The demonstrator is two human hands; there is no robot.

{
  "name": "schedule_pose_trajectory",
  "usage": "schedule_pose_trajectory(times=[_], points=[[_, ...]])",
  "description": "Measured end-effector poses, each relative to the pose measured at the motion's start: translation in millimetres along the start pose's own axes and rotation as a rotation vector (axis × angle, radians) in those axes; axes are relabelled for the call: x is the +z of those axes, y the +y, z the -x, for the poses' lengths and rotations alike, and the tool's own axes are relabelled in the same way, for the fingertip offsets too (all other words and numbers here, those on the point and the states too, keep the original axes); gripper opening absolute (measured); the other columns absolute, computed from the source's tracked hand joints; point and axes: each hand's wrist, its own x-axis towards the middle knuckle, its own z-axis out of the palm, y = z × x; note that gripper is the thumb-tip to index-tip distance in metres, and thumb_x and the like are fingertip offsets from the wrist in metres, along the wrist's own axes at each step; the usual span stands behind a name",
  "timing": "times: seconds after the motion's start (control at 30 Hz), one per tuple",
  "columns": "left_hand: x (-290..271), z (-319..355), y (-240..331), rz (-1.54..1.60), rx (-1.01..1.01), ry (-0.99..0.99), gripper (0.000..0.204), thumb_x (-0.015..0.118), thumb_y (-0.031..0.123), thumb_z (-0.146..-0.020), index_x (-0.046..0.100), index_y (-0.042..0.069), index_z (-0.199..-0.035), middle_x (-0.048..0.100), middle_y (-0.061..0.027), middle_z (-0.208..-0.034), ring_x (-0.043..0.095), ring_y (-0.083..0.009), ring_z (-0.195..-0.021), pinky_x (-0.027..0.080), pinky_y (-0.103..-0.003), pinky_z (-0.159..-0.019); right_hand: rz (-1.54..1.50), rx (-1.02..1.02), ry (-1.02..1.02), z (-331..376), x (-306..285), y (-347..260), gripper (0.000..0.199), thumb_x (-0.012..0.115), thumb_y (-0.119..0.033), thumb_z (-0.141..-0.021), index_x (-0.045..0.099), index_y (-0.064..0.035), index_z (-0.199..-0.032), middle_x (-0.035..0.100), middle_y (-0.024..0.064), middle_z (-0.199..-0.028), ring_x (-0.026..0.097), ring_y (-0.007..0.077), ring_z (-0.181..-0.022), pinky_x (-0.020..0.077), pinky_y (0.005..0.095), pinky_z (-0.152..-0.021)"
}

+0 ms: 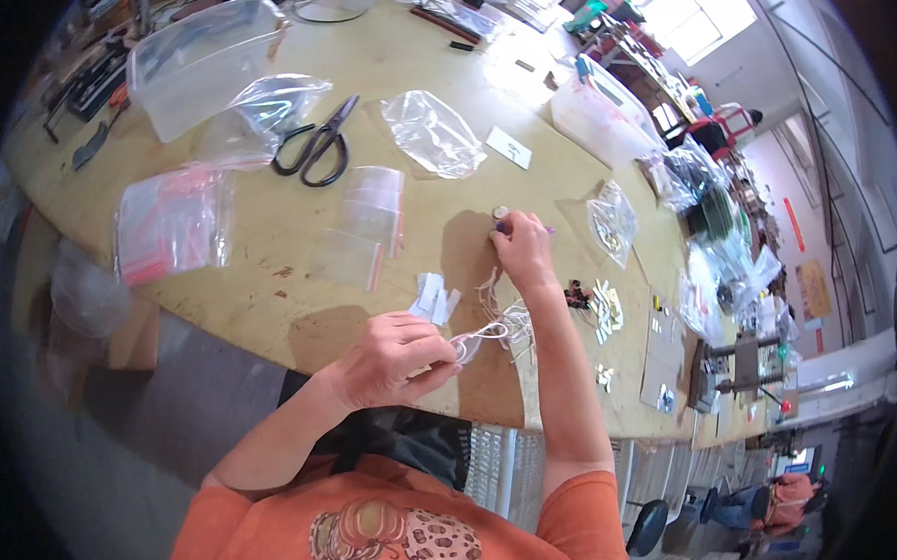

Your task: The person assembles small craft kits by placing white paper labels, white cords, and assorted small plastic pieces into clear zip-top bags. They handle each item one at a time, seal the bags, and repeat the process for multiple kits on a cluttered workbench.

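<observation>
My left hand [395, 363] is closed, its thumb and fingers pinching a looped white cord [486, 331] near the table's front edge. Some clear plastic seems to hang by those fingertips. Farther out, my right hand [522, 248] reaches down to the tabletop with its fingertips drawn together. A purple bit [549, 229] shows beside them, and a small pale round piece [499, 212] lies at the fingertips; what they grip is mostly hidden. Under my right forearm is a tangle of white cords [514, 328]. White paper slips [433, 297] lie just beyond my left hand.
Black-handled scissors [319, 149], small zip bags [371, 217] and a stack of bags [171, 223] occupy the left side. Clear bins [203, 59] stand farther back. Right of my arm are pale strips [607, 309], a filled bag [611, 222] and a small press [735, 373].
</observation>
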Motion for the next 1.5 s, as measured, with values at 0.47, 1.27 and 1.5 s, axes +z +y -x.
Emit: schedule_pose_trajectory(times=[0.47, 1.27, 1.5], points=[[1.7, 1.9, 1.5, -0.108, -0.034, -0.07, 0.017, 0.079, 0.002, -0.077, 0.065, 0.007, -0.086, 0.067, -0.0062, -0.078, 0.065, -0.0268, -0.07, 0.05, -0.037, -0.065, -0.869, 0.118, -0.117, 129.7, -105.8, -86.2, 0.008, 0.074, 0.002, -0.088, 0.07, 0.0003, -0.095, 0.068, 0.0017, -0.087, 0.06, 0.0075, -0.071, 0.0505, 0.0242, -0.065], [16.2, 1.5, 51.4, -0.187, 0.026, -0.277, 0.016, 0.076, 0.004, -0.077, 0.066, 0.008, -0.088, 0.061, -0.0051, -0.075, 0.063, -0.0259, -0.071, 0.05, -0.038, -0.065, -0.459, -0.156, -0.034, 211.0, -105.8, -86.1, 0.014, 0.069, 0.0, -0.09, 0.063, -0.0007, -0.103, 0.063, 0.0134, -0.094, 0.067, 0.0277, -0.081, 0.0548, 0.036, -0.071], [18.4, 8.6, 47.6, -0.142, -0.001, -0.327, 0.015, 0.075, 0.003, -0.078, 0.066, 0.008, -0.09, 0.061, -0.0064, -0.075, 0.063, -0.0262, -0.071, 0.05, -0.038, -0.066, -0.641, -0.044, -0.086, 215.2, -115.7, -83.3, 0.025, 0.07, 0.001, -0.088, 0.067, -0.0037, -0.112, 0.063, 0.0128, -0.107, 0.067, 0.0237, -0.078, 0.0553, 0.035, -0.07]])
